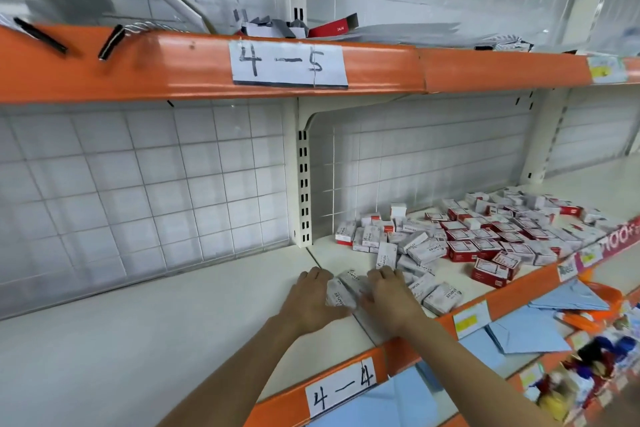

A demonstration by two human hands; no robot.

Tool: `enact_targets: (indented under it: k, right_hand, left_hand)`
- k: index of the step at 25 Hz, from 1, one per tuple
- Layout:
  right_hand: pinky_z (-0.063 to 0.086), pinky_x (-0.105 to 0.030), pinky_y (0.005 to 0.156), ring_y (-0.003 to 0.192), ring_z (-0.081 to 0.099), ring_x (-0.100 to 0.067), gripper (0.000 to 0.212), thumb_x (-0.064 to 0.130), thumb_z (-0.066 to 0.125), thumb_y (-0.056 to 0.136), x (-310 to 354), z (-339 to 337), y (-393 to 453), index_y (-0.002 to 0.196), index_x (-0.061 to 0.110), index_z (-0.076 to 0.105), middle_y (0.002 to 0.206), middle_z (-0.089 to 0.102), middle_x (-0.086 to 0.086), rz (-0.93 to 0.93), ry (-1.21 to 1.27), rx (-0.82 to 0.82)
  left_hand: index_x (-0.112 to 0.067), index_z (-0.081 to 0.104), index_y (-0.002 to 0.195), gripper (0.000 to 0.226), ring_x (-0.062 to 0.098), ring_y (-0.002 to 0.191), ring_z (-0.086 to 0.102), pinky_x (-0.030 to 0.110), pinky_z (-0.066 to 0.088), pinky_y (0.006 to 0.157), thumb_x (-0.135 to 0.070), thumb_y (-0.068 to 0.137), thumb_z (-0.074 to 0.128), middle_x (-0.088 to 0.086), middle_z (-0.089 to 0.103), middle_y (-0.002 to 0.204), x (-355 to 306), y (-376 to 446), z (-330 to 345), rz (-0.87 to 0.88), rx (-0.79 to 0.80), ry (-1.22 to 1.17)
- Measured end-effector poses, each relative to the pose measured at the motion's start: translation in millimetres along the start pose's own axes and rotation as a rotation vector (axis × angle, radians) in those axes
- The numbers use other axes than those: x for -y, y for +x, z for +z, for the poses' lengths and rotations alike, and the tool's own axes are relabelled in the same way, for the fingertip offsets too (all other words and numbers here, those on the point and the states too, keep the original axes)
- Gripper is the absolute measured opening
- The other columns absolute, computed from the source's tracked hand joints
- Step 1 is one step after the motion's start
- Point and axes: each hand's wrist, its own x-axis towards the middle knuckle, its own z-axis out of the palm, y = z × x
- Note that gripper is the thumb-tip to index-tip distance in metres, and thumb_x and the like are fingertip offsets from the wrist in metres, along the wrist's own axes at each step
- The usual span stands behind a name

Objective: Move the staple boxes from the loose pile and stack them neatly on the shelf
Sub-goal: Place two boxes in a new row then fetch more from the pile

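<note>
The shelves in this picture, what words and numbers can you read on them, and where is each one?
"4 — 5": handwritten paper label on the upper orange shelf edge.
"4 — 4": paper label on the lower orange shelf edge.
"STAPLES": white staple box held between the left hand and right hand.
"100+": pink strip, cut off.
Yellow price tags and red boxes: too blurred to read.
</note>
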Motion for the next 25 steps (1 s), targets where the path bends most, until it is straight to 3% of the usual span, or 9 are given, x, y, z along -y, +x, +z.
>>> enact_targets:
  k: [4,7,10,12,14,16,20,23,25]
  right_hand:
    - [0.034,-0.032,0.102,0.127,0.034,-0.026,0.042,0.023,0.047,0.090,4.3,4.5,14.8,0.129,0.012,0.041,0.131,0.039,-0.009,-0.046,-0.026,0.038]
    - [0.032,-0.028,0.103,0.130,0.033,-0.022,0.063,0.024,0.056,0.084,3.5,-3.2,16.5,0.141,0.017,0.032,0.135,0.037,-0.004,-0.085,0.133,0.235]
    - [0.041,-0.022,0.087,0.106,0.048,-0.014,0.075,0.031,0.060,0.075,1.5,-16.1,16.4,0.143,0.018,0.033,0.112,0.049,0.002,-0.081,0.362,0.414]
    - [0.040,-0.017,0.078,0.094,0.051,-0.011,0.069,0.014,0.053,0.078,1.0,-18.4,21.2,0.142,0.028,0.033,0.098,0.053,0.005,-0.110,0.393,0.422]
    - [0.037,-0.010,0.071,0.091,0.049,-0.010,0.070,-0.002,0.045,0.082,1.1,-16.4,29.0,0.138,0.039,0.037,0.097,0.050,0.006,-0.199,0.303,0.415]
    - [0.034,-0.007,0.074,0.098,0.044,-0.011,0.067,-0.001,0.046,0.086,2.5,-14.3,33.9,0.135,0.045,0.041,0.106,0.040,0.003,-0.289,0.227,0.421]
    - [0.029,-0.015,0.098,0.116,0.036,-0.008,0.056,0.019,0.058,0.087,1.8,-14.4,38.0,0.135,0.044,0.042,0.121,0.034,0.003,-0.349,0.214,0.487]
    - [0.036,-0.023,0.090,0.116,0.046,-0.014,0.050,0.044,0.057,0.086,6.2,-12.6,35.0,0.134,0.043,0.039,0.117,0.039,0.002,-0.272,0.265,0.453]
    - [0.039,-0.029,0.087,0.114,0.048,-0.019,0.071,0.074,0.049,0.076,13.2,-2.1,29.1,0.136,0.040,0.031,0.119,0.042,0.000,-0.234,0.138,0.386]
  left_hand:
    - [-0.024,0.031,0.139,0.070,0.015,0.125,0.036,0.023,0.035,0.097,-0.029,0.081,0.070,-0.002,0.043,0.136,29.7,6.2,-26.3,0.047,0.227,-0.178]
    - [-0.029,0.028,0.141,0.072,0.013,0.129,0.038,0.027,0.040,0.101,-0.009,0.079,0.061,-0.006,0.037,0.141,47.7,4.2,-41.7,0.014,0.364,-0.272]
    - [-0.030,0.027,0.141,0.083,0.010,0.127,0.032,0.026,0.037,0.100,-0.040,0.069,0.067,-0.007,0.027,0.134,50.3,-1.8,-36.9,-0.066,0.286,-0.189]
    - [-0.022,0.032,0.135,0.084,0.011,0.122,0.029,0.026,0.035,0.098,-0.058,0.068,0.070,-0.004,0.029,0.124,50.5,-2.5,-27.7,-0.067,0.184,-0.028]
    - [-0.017,0.039,0.123,0.073,0.014,0.114,0.031,0.026,0.036,0.092,-0.057,0.071,0.069,-0.002,0.031,0.113,50.9,-2.1,-24.4,-0.078,0.128,0.018]
    - [-0.016,0.045,0.114,0.058,0.016,0.109,0.037,0.026,0.036,0.084,-0.049,0.074,0.070,0.000,0.035,0.108,52.0,-2.1,-27.8,-0.096,0.129,-0.015]
    - [-0.013,0.055,0.108,0.040,0.017,0.094,0.045,0.021,0.035,0.075,-0.030,0.077,0.073,0.002,0.042,0.100,51.7,-12.6,-35.2,-0.042,0.004,-0.067]
    - [-0.014,0.056,0.108,0.039,0.013,0.090,0.037,0.017,0.028,0.070,-0.022,0.075,0.074,-0.001,0.040,0.096,49.4,-22.1,-38.0,-0.022,-0.159,-0.017]
    - [-0.015,0.057,0.108,0.040,0.013,0.092,0.037,0.016,0.028,0.072,-0.019,0.073,0.076,-0.002,0.040,0.097,48.0,-27.4,-39.1,-0.041,-0.218,-0.021]
